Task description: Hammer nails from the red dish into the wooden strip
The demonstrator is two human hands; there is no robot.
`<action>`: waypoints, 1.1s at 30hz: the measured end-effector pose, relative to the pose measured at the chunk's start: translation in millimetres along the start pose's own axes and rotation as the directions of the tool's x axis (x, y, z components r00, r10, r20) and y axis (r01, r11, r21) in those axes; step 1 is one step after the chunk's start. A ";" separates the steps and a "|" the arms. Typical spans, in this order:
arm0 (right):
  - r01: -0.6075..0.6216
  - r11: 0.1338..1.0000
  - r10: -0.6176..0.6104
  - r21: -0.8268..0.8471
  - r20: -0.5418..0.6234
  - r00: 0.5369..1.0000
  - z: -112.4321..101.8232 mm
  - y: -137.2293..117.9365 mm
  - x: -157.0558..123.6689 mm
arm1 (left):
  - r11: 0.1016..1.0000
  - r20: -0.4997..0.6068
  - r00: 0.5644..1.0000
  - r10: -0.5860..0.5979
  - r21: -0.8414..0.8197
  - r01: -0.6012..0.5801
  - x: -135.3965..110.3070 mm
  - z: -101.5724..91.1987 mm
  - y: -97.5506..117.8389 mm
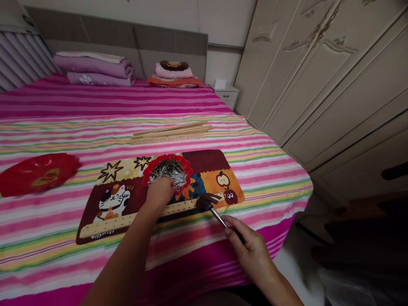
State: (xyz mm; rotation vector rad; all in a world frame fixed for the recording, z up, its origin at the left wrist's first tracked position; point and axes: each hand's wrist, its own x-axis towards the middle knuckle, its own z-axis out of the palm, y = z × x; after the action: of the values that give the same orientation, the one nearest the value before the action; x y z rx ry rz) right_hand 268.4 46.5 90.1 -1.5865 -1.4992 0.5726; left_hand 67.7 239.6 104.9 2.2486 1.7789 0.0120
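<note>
My left hand (pixel 161 188) reaches into a scalloped red bowl (pixel 188 164) heaped with metal nails (pixel 170 169). Its fingers are curled down at the near edge of the pile, and the fingertips are hidden. In my right hand (pixel 248 243) is a claw hammer (pixel 217 216), gripped by its dark handle, with the metal neck showing beyond the fingers. The hammer's head lies over the right part of a pale wooden strip (pixel 110 225) dotted with rows of small holes. Small nails appear to stand in the strip near the hammer head. My left forearm crosses over the strip's middle.
A patterned mat (pixel 203 159) lies under bowl and strip on the striped bedspread (pixel 105 272). Behind it are several stacked wooden strips (pixel 170 136). To the left sits a red dish (pixel 41 172). Folded bedding (pixel 95 70) is at the headboard; a wardrobe (pixel 306 55) stands right.
</note>
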 end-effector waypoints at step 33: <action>-0.024 1.000 0.024 0.017 0.031 0.999 1.9 4.0 -7.5 | 0.327 0.166 0.986 -0.033 -0.930 0.167 -50.5 5.5 -27.2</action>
State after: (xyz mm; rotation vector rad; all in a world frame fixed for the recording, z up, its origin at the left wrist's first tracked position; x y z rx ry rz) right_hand 267.7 40.2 84.1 -1.5908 -1.4963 0.6246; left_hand 30.3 195.8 101.9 1.1958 1.2469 0.7062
